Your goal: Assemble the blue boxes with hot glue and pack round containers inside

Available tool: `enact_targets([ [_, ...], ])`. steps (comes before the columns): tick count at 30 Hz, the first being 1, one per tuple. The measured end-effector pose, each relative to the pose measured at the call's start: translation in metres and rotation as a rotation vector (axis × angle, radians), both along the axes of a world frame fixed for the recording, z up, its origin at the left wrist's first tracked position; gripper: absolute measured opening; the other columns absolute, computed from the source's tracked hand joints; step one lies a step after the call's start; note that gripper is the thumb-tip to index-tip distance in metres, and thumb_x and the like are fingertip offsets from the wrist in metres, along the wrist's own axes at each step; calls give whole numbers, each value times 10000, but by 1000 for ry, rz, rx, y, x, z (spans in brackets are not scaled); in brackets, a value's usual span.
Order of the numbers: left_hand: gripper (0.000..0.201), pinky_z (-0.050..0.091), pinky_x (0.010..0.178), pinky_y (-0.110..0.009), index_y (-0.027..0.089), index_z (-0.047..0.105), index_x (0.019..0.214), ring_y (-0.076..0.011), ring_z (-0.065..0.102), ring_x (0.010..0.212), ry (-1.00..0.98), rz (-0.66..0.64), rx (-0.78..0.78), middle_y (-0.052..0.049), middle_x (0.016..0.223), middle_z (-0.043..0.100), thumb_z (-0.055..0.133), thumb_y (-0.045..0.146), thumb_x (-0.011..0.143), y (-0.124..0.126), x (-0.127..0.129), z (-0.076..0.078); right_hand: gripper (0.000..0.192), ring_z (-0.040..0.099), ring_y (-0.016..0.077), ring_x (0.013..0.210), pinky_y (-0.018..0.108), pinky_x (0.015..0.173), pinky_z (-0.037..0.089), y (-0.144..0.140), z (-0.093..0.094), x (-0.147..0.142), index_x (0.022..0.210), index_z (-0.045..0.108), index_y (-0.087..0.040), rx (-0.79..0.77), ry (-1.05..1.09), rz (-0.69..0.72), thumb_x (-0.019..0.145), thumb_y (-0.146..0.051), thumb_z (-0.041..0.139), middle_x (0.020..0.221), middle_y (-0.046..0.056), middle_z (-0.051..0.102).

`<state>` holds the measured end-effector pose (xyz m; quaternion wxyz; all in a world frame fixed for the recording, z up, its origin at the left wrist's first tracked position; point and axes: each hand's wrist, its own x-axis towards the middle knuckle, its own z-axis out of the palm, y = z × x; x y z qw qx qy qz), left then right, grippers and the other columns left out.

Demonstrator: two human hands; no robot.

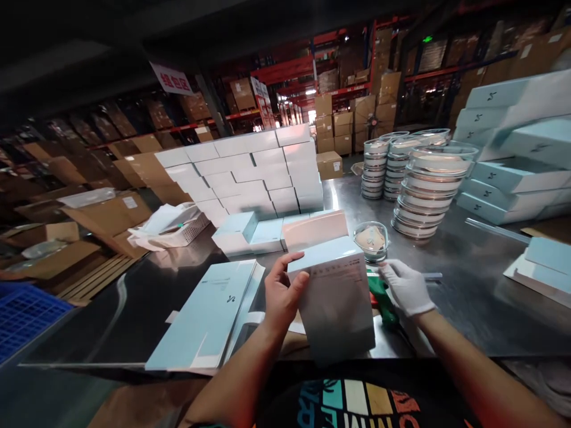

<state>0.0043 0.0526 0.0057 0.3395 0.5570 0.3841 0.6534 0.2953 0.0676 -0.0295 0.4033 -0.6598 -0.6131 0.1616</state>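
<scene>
My left hand (285,291) is bare and grips a pale box (336,303) by its upper left side, thumb on the near face. The box stands tilted in front of me, with small print along its top edge. On my right hand (408,286) is a white glove. Its fingers are curled at the body of a green hot glue gun (384,300) with a red trigger; the exact grip is partly hidden. A clear glue stick (432,277) pokes out behind that hand. Just beyond it sits a round clear container (371,238) with something beige inside.
Flat pale blue cartons (207,318) lie to the left. Behind rises a wall of stacked white boxes (250,172). Stacks of round clear containers (428,193) and more blue boxes (513,178) stand at the right. A white basket (187,232) sits at the table's left edge.
</scene>
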Motion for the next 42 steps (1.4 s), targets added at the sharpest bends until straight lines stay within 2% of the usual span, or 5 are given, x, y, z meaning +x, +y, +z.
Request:
enact_targets([
  [6, 601, 578, 849, -349, 204, 810, 1019, -271, 738, 975, 128, -55, 151, -97, 1071, 783, 864, 743, 758, 2, 15, -6, 665, 676, 331, 1293, 501, 1169, 512, -11, 57, -46, 1418, 666, -202, 142, 541, 396, 937, -660, 665, 1404, 131, 733],
  [12, 576, 595, 973, -409, 238, 670, 1138, -293, 765, 1152, -2, -106, 303, -109, 1201, 784, 918, 625, 791, 15, 13, -18, 678, 646, 359, 1361, 521, 1210, 486, -10, 38, -32, 1249, 723, -215, 385, 389, 572, 742, -595, 963, 1391, 165, 717],
  [29, 236, 565, 1087, -502, 252, 788, 1198, -275, 700, 1227, 368, -274, 632, -119, 1242, 780, 717, 409, 1037, 21, -5, -11, 359, 598, 283, 1461, 560, 1206, 525, -22, 45, -27, 1389, 717, -350, 653, 28, 828, 1073, -198, 644, 1457, 102, 713],
  [37, 390, 539, 1102, -553, 256, 760, 1178, -372, 641, 1344, 977, -348, 521, -172, 1483, 698, 841, 529, 911, 3, -33, 54, 550, 549, 302, 1500, 557, 1208, 499, -25, 41, -57, 1627, 492, -315, 770, -98, 821, 1095, -317, 628, 1558, 158, 627],
  [42, 559, 589, 1000, -501, 288, 686, 1379, -334, 706, 1109, 1196, -233, 375, -114, 1253, 765, 858, 458, 875, -13, -41, 85, 992, 468, 326, 1593, 495, 1263, 457, 32, 35, -35, 1790, 127, -177, 373, -158, 772, 1058, -763, 451, 1774, 196, 385],
])
